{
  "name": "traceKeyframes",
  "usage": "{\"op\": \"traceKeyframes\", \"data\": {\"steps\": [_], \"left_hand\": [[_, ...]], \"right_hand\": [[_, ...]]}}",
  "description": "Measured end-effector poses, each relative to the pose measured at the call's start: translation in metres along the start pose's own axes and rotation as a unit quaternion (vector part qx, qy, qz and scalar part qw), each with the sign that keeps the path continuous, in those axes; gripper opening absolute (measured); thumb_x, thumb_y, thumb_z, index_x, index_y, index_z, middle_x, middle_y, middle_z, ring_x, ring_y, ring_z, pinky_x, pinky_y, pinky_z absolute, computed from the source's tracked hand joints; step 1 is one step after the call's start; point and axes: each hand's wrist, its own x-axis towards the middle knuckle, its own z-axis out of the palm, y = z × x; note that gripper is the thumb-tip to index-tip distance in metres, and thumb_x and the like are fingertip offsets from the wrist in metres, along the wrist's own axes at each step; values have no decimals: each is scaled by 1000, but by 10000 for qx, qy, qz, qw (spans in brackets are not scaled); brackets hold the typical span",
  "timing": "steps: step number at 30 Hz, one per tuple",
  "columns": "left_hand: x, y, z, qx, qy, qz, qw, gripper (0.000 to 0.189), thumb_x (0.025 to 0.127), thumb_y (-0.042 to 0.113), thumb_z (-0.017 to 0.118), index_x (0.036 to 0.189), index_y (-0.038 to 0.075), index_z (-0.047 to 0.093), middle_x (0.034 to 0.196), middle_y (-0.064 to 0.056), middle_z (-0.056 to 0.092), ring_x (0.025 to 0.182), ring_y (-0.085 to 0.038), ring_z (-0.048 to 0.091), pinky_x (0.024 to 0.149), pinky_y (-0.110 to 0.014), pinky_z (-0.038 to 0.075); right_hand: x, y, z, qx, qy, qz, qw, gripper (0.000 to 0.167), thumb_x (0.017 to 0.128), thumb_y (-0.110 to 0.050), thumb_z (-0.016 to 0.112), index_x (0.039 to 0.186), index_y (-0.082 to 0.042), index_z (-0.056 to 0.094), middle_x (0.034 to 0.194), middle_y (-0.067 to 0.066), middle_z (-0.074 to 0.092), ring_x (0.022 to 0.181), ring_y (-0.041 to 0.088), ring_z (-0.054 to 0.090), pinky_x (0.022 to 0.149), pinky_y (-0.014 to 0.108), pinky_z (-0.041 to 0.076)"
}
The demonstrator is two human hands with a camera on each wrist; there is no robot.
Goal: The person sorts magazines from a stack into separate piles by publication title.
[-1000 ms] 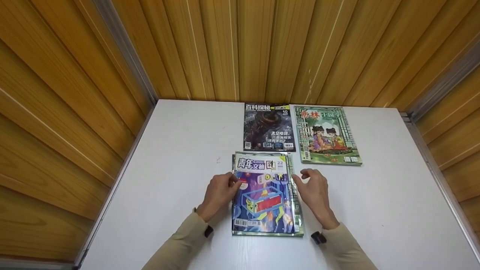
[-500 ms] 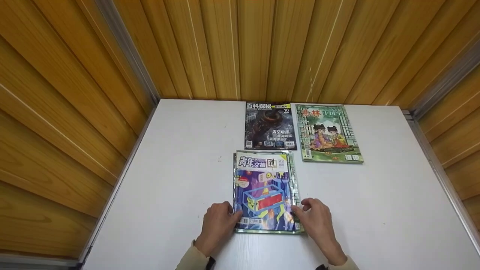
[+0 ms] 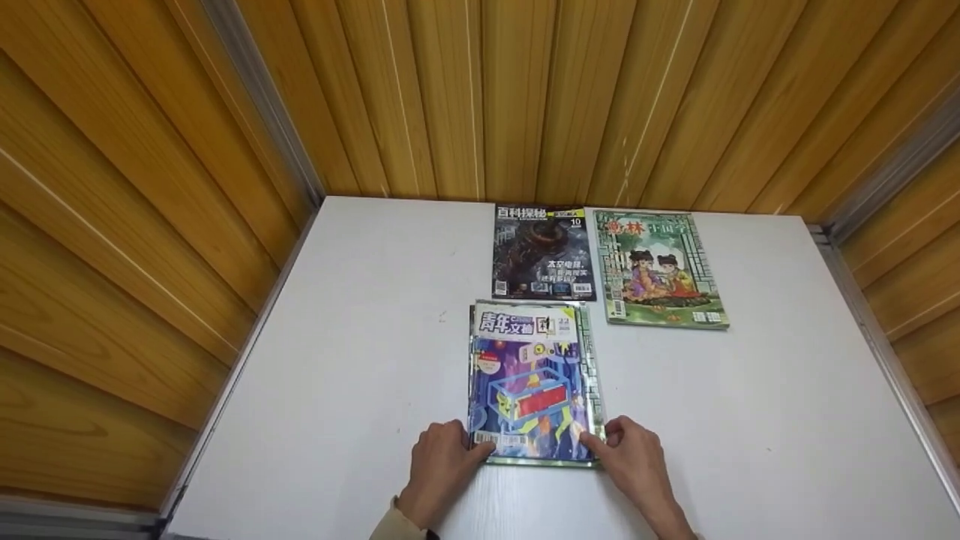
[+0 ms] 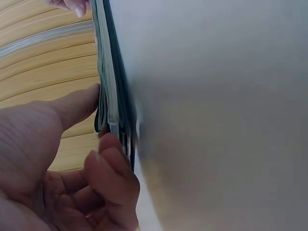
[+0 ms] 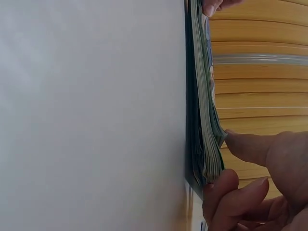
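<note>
A small stack of magazines lies on the white table, a purple-and-blue one on top and a green border showing beneath its right and near edges. My left hand grips the stack's near left corner, thumb over the cover and fingers curled at the side. Opposite it, my right hand holds the near right side, its thumb on the cover. In the left wrist view the layered page edges sit between thumb and fingertips. The right wrist view shows the page edges fanned slightly, with fingertips low against them.
Beyond the stack lies a dark magazine, close to its far edge. To the right of that is a green magazine picturing two cartoon children. Wood-look panels enclose the table at the back and sides.
Both hands have slid from the middle of the stack's sides toward its near corners. Their thumbs now lie over the lower cover. The stack and the other magazines hold their places on the table.
</note>
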Motion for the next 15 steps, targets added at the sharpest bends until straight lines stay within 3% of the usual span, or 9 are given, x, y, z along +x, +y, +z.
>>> {"op": "traceKeyframes", "data": {"steps": [8, 15], "left_hand": [[-2, 5, 3, -253, -193, -1, 9995, 33, 83, 30, 94, 80, 4, 74, 55, 5, 49, 57, -11, 43, 53, -28, 28], [-1, 7, 8, -440, -279, 180, 9985, 35, 86, 25, 92, 107, 0, 82, 56, 3, 63, 54, -7, 43, 50, -25, 26]], "right_hand": [[2, 5, 1, 146, -395, 222, 9989, 41, 89, -31, 89, 100, 6, 74, 72, 3, 58, 70, 16, 50, 60, 26, 36], [4, 3, 0, 175, -476, 317, 9982, 36, 92, -27, 85, 102, 6, 75, 74, 3, 61, 71, 16, 51, 60, 26, 37]]}}
